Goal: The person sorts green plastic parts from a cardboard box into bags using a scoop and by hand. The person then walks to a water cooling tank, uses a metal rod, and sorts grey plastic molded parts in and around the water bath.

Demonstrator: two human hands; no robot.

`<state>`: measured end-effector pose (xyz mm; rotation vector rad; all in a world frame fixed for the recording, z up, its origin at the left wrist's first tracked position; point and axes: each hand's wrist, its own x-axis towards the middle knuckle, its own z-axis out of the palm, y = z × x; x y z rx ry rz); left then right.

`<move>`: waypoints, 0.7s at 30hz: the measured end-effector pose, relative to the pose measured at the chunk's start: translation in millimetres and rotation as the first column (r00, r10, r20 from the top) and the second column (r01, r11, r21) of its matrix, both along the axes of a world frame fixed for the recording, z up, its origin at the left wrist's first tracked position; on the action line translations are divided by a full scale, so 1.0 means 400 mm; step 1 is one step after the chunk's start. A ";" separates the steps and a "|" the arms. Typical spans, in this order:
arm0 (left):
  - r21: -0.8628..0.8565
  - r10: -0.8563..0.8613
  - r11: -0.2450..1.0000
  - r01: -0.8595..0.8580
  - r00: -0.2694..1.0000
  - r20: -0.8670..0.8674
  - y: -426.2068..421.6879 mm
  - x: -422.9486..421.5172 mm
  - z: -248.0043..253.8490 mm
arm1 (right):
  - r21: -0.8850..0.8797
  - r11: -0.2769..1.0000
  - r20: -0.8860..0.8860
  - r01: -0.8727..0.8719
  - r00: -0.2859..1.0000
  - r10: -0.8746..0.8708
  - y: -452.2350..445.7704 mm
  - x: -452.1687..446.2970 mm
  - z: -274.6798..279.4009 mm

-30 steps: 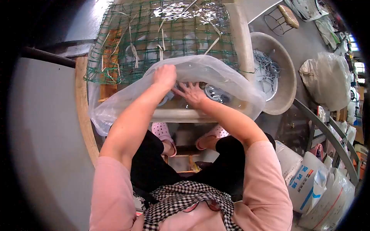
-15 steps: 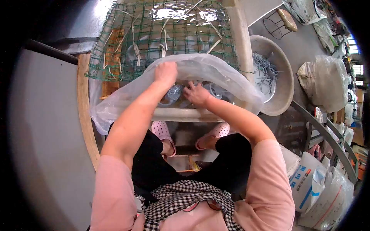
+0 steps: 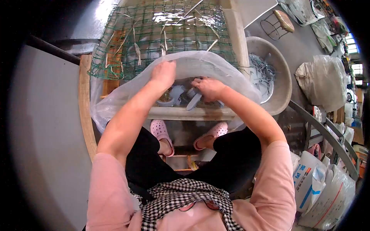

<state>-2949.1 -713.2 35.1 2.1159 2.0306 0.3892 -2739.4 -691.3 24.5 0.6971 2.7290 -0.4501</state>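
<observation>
My left hand (image 3: 163, 73) is closed on the near edge of a clear plastic sheet (image 3: 208, 61), lifting it over the near end of a water-filled trough (image 3: 192, 113). My right hand (image 3: 211, 89) reaches under the sheet with its fingers curled around a long grey plastic piece (image 3: 194, 101), which sticks out towards me. Left of it, a rounded grey plastic part (image 3: 166, 102) lies in the water. The right fingertips are partly hidden by the hand.
Green wire mesh (image 3: 181, 42) with white ties covers the trough's far part. A large round basin (image 3: 283, 77) holding thin grey pieces stands to the right. A wooden board (image 3: 86, 115) and grey panel (image 3: 54, 104) are left. A stool (image 3: 283, 21) and filled sacks (image 3: 308, 173) stand further right.
My right hand has moved slightly right, and its spread fingers have curled around the long grey piece now showing. My left hand keeps the sheet raised in nearly the same place.
</observation>
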 end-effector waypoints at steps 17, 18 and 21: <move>-0.829 -0.356 0.497 0.256 0.932 0.075 -0.096 -0.046 -0.220 | -0.211 0.923 -0.300 0.322 0.877 -0.375 0.043 0.049 0.051; -0.805 -0.389 0.505 0.311 0.915 0.109 -0.099 -0.049 -0.239 | -0.262 0.896 -0.275 0.358 0.862 -0.425 0.045 0.047 0.056; -0.772 -0.407 0.533 0.346 0.905 0.124 -0.091 -0.049 -0.238 | -0.227 0.891 -0.305 0.392 0.841 -0.447 0.046 0.053 0.040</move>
